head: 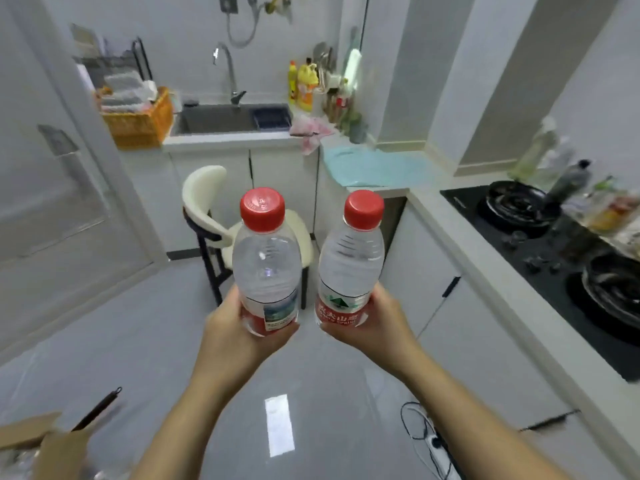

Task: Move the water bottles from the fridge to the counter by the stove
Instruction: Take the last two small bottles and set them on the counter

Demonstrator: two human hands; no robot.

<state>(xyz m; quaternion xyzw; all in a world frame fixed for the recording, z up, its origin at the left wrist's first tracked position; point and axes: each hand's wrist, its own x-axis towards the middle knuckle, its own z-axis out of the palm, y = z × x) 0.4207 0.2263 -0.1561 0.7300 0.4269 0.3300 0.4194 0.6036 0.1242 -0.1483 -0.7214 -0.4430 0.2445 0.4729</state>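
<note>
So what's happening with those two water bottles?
A person is in a kitchen holding two water bottles, one in each hand. The left hand grips the left bottle near its base, and the right hand grips the right bottle the same way. Both are upright with their red caps on. The stove with its black pans is on the right, and the bottles are not yet on the counter beside it.

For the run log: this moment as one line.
carry | left hand grips left bottle | right hand grips right bottle | both upright | stove counter at right
</note>
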